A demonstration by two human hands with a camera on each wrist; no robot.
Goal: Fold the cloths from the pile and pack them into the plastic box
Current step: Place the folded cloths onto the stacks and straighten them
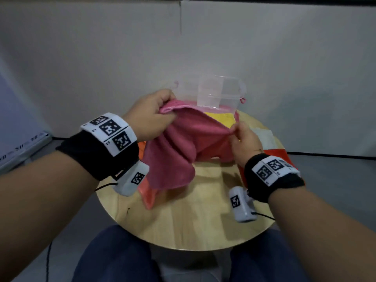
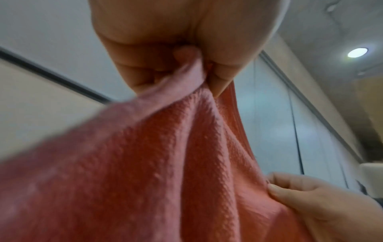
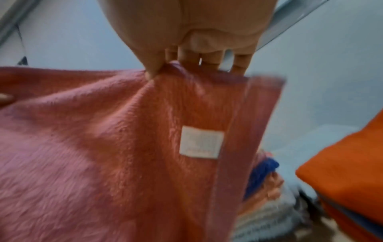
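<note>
Your left hand (image 1: 149,117) has its grip bunched round one corner of the pink cloth (image 1: 183,147), and your right hand (image 1: 245,142) pinches the opposite edge between thumb and fingers. The cloth hangs between them above the round wooden table (image 1: 193,224). The clear plastic box (image 1: 220,92) stands behind it at the table's far edge, with an orange cloth (image 1: 274,153) at your right.

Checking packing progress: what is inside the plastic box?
Through the clear plastic box no cloth shows in its upper part. The pink cloth, held up by both hands, covers its lower front, so the bottom cannot be seen.
</note>
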